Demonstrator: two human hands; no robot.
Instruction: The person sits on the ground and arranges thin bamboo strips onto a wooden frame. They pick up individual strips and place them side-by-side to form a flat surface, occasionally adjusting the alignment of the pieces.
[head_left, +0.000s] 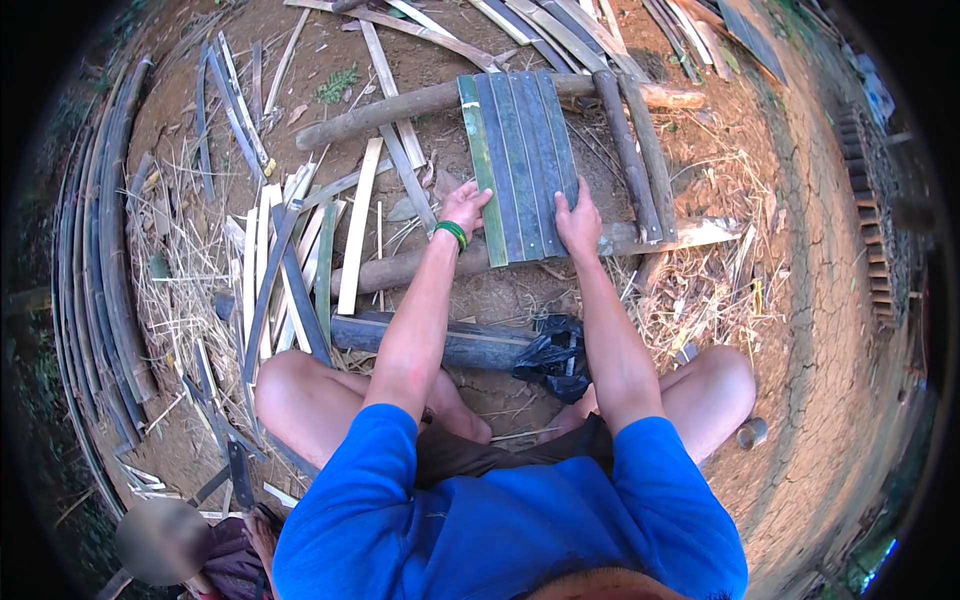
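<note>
Between my hands is a flat panel of bamboo slats (522,150), several dark grey-green strips side by side, with a brighter green one along the left. It rests across a far log (390,112) and a near log (395,270). My left hand (464,210) grips the panel's left edge, near its lower end, a green band round the wrist. On the opposite edge my right hand (579,222) is closed, thumb on top, with its other fingers partly hidden. Small dots like nail heads show at the slats' ends.
Two short poles (630,155) bridge the logs at right. Split strips (285,260) lie heaped at left. Closer to me are a dark pole (440,340) and a black plastic bag (553,358). Long bamboo poles (105,260) line the far left. Another person (235,560) sits lower left.
</note>
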